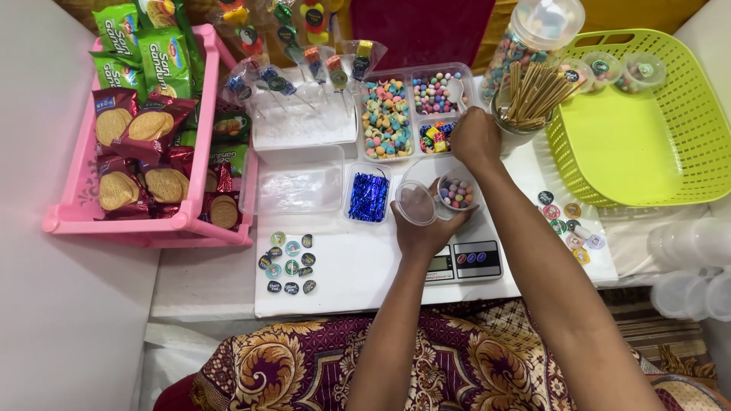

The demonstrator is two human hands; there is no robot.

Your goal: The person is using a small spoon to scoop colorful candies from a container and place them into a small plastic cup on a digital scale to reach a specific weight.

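- The left hand (423, 228) holds a small clear cup (458, 191) with coloured candy balls inside, and also its clear lid (416, 202), which stands open just beside the cup.
- The cup is above the small kitchen scale (466, 259), which lies on the white desk (358, 266).
- The right hand (475, 137) reaches forward to the divided clear tray (411, 110) of mixed candies; its fingers are curled down at the tray's edge, and I cannot tell if they hold something.
- Just right of this hand stands a cup with wooden sticks (533, 95), and behind it a tall jar (529, 42) of candy balls.
- A small box of blue twist ties (368, 195) lies left of the lid.
- Round stickers (289, 262) are spread on the desk near the left forearm.
- A pink basket (145, 221) with biscuit packs is at the far left, and a green basket (647, 114) is at the right.
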